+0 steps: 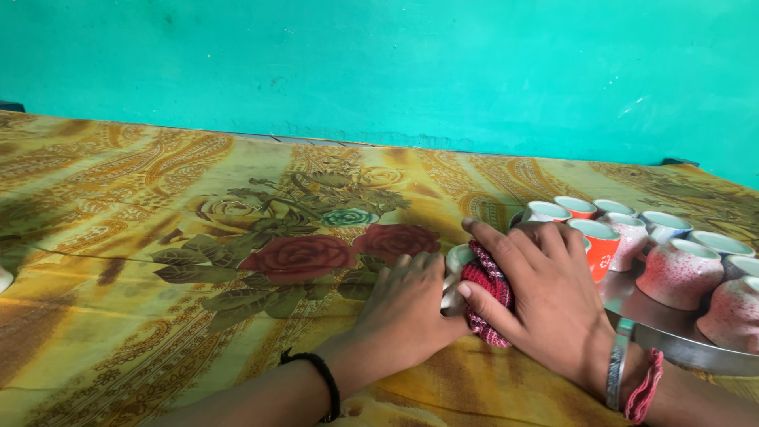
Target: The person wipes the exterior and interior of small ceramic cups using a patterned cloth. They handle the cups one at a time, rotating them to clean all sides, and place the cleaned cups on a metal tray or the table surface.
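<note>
We see a white cup (454, 273) lying on its side on the flowered cloth (198, 237), just left of the steel tray (672, 340). Our left hand (407, 312) grasps it. Our right hand (545, 296) presses a red rag (486, 289) against it, fingers clasping the rag. More cups (680, 273) stand on the tray.

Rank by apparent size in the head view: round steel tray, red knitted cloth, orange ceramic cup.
1. Round steel tray, though partly cut off.
2. Red knitted cloth, largely hidden under the right hand.
3. Orange ceramic cup; close to the cloth, unsure.
</note>
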